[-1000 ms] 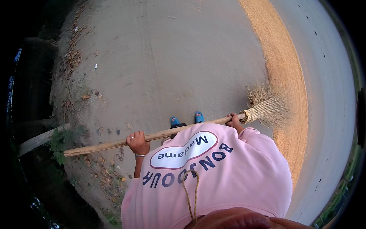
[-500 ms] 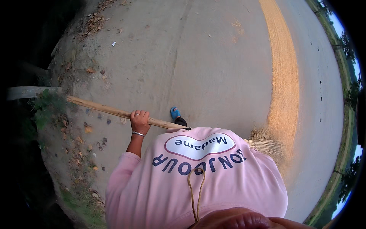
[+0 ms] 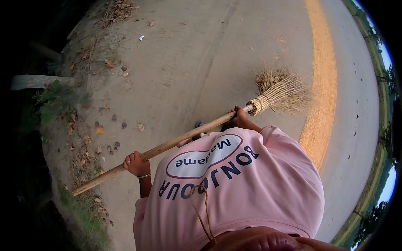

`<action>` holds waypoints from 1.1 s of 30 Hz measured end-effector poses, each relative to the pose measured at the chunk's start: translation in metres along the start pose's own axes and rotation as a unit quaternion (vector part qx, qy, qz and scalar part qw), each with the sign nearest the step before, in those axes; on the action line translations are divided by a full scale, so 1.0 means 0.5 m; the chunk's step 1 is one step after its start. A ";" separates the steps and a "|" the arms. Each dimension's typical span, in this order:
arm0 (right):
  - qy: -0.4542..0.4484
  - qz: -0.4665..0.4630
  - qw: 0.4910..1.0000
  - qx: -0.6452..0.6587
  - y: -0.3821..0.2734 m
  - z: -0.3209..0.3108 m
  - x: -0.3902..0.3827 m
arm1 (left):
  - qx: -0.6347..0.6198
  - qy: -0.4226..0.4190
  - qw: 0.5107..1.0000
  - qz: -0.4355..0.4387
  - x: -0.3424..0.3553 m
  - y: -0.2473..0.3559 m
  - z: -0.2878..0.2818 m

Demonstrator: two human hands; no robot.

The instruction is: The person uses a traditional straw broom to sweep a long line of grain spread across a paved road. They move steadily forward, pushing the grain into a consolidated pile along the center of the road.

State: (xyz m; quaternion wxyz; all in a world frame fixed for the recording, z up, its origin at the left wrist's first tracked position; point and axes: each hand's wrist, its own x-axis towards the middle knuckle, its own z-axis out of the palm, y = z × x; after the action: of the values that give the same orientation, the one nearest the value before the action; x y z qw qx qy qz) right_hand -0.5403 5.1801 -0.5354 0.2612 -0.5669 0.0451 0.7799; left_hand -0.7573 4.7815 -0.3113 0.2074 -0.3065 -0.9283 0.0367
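A long-handled twig broom (image 3: 190, 134) slants across in front of my chest, its butt end at the lower left and its bristles at the upper right. Towards the butt end, my left hand (image 3: 136, 163) is closed round the wooden handle; a ring and a bracelet show on it. My right hand (image 3: 240, 116) grips the handle just below the bound head. The fanned bristles (image 3: 284, 93) are over the pavement, their tips close to a long band of golden grain (image 3: 323, 79). Whether they touch the ground I cannot tell.
Fallen leaves (image 3: 119, 11) and dirt lie along the left edge of the grey pavement (image 3: 184, 62). A pale trunk or post (image 3: 42, 81) stands beyond, by green plants. A blue sandal (image 3: 198, 124) peeks out past my shirt. Grass and trees line the right side.
The broom's head has swung up and forward, while its butt end has dropped towards me with my left hand. My right hand has come into view. The grain band now appears farther right.
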 end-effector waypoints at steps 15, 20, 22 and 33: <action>-0.198 0.138 0.913 -0.330 0.279 0.446 -0.018 | 0.341 -0.050 0.909 -0.234 -0.174 0.161 -0.344; -0.176 0.144 0.922 -0.314 0.258 0.464 -0.008 | 0.372 -0.027 0.912 -0.172 -0.067 0.176 -0.390; -0.154 0.152 0.935 -0.280 0.223 0.445 0.013 | 0.381 -0.017 0.914 -0.136 -0.031 0.169 -0.381; -0.059 0.049 0.995 0.068 -0.058 0.160 0.083 | 0.274 0.092 0.946 0.145 0.217 0.146 -0.199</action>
State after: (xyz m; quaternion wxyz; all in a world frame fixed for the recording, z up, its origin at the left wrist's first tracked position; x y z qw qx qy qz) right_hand -0.6051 5.2491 -0.5382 0.2627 -0.4981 0.1101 0.8190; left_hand -0.7549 4.8983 -0.1954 0.3602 -0.3716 -0.8046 0.2912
